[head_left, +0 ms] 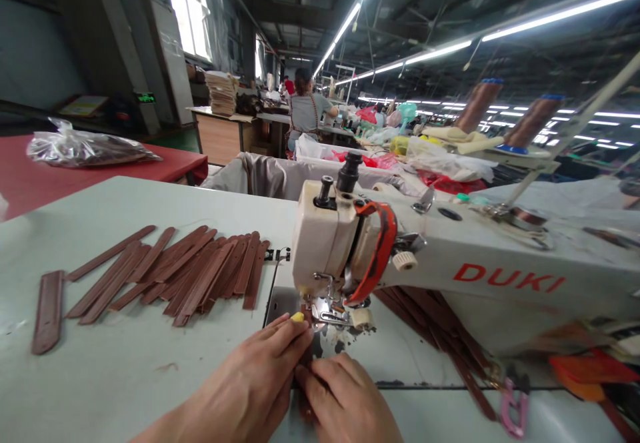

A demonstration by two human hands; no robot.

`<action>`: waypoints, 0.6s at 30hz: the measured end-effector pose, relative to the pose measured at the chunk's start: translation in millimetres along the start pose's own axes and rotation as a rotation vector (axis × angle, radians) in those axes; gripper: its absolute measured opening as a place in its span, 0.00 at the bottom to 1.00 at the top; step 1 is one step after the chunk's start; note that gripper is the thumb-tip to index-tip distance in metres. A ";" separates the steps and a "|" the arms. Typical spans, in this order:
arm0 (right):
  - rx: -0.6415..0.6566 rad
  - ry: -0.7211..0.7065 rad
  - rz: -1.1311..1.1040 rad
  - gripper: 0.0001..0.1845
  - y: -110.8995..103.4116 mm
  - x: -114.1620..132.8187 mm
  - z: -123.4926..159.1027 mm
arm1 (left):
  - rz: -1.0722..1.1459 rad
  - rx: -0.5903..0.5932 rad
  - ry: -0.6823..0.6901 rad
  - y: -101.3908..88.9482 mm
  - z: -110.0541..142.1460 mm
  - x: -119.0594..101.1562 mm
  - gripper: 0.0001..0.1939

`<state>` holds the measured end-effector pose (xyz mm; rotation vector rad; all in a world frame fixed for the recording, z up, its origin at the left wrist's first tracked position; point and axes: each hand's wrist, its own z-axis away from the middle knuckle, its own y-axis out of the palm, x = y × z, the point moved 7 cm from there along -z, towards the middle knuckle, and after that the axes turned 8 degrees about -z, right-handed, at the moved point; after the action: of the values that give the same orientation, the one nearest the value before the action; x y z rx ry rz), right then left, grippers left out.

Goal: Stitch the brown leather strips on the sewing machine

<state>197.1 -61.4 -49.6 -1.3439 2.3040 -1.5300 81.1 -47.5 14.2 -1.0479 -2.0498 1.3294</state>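
Note:
A brown leather-like strap (303, 404) lies under the needle area of a white sewing machine (320, 236), mostly covered by my hands. My left hand (255, 369) presses on it close to the presser foot (327, 313), fingers together, with a yellow cover (297, 317) on one fingertip. Closer to me, my right hand (345, 399) pinches the strap's near part, thumb and fingers closed. On the table to the left is a loose pile of brown straps (200, 269), and a single wider one (49, 311) lies apart from it.
More brown straps (440, 326) lie under the machine arm. Pink-handled snips (514, 406) rest at the right front. Brown thread cones (533, 123) stand behind the machine. A plastic bag (90, 146) sits on a red table (175, 163). A person (304, 113) works farther back.

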 end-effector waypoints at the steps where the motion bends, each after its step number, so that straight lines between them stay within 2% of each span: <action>1: -0.016 -0.027 0.020 0.16 -2.4 3.2 -3.1 | -0.003 -0.002 -0.007 0.0 -0.5 0.0 0.27; 6: -0.153 -0.149 0.043 0.15 -26.0 26.4 -20.4 | 0.074 -0.032 -0.065 0.6 -1.2 3.4 0.28; 11: -0.197 -0.067 -0.047 0.11 -45.3 26.1 -18.9 | 0.145 0.001 -0.118 4.8 1.6 7.0 0.28; 15: -0.194 -0.014 -0.070 0.11 -47.9 18.6 -14.3 | 0.120 0.005 -0.095 3.5 2.3 4.2 0.27; 18: -0.203 0.014 -0.087 0.11 -46.7 15.6 -13.9 | 0.064 -0.036 -0.077 -0.1 1.6 3.4 0.27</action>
<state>209.7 -67.9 -0.5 -1.5021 2.4988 -1.3610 77.9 -45.7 13.6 -1.1026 -2.1194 1.3901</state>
